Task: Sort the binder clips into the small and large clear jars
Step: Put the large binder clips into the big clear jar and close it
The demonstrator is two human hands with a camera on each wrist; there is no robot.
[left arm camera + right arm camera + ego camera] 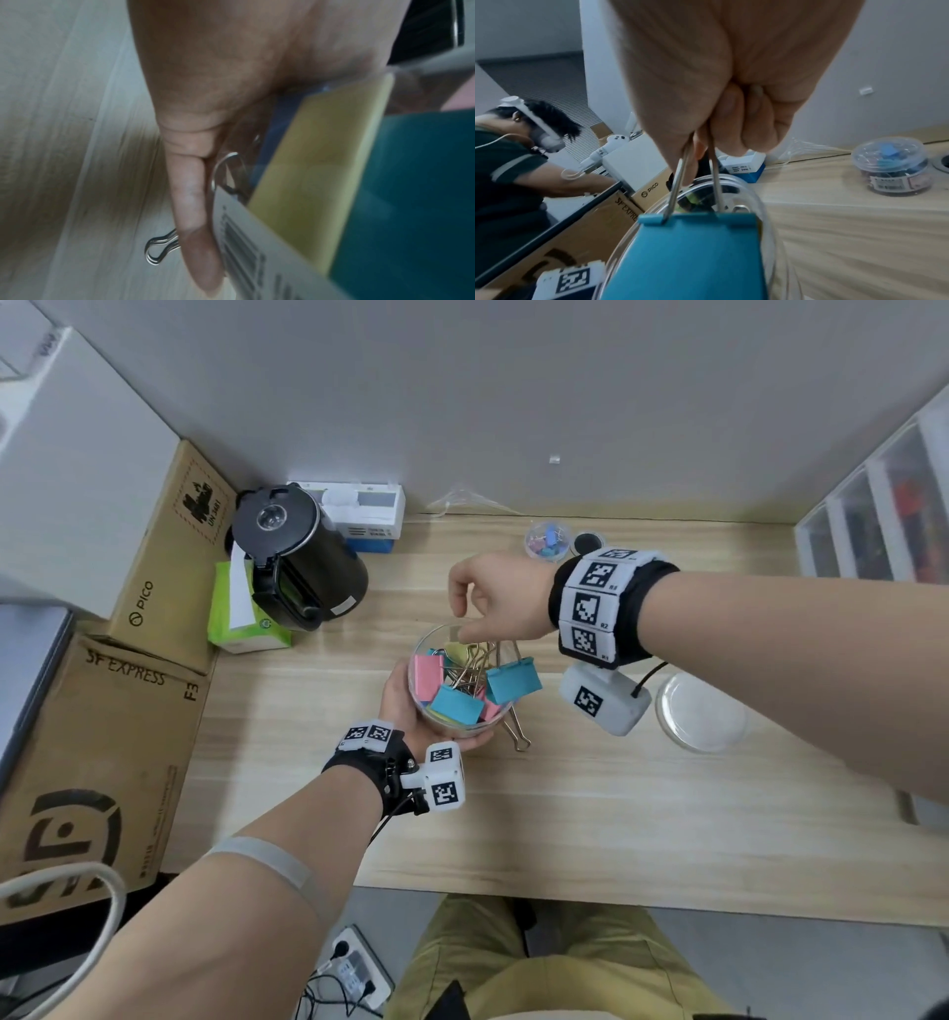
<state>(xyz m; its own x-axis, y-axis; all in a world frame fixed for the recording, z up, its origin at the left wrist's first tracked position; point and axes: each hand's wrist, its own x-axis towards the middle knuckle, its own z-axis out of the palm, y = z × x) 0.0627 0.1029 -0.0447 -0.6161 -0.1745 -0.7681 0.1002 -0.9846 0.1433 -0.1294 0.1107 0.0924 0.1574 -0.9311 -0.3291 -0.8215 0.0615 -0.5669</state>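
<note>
My left hand (pixel 411 706) cups the large clear jar (pixel 426 660) from below, just above the wooden desk; it holds several big pink, yellow and blue binder clips (pixel 429 675). My right hand (pixel 470 613) pinches the wire handles (pixel 698 162) of a large blue binder clip (pixel 513 683), which hangs at the jar's right rim (pixel 734 180). In the left wrist view my left hand's finger (pixel 195 203) lies along the labelled jar wall (pixel 244 233). The small clear jar (pixel 549 540), filled with small clips, stands at the back of the desk.
Wire handles of a loose clip (pixel 519 737) lie on the desk under the jar. A clear lid (pixel 701 711) lies at the right. A black kettle (pixel 298 557), a tissue pack (pixel 236 613) and cardboard boxes (pixel 102 737) stand on the left, plastic drawers (pixel 883 516) at the right. Another person (pixel 513 162) sits beyond the boxes.
</note>
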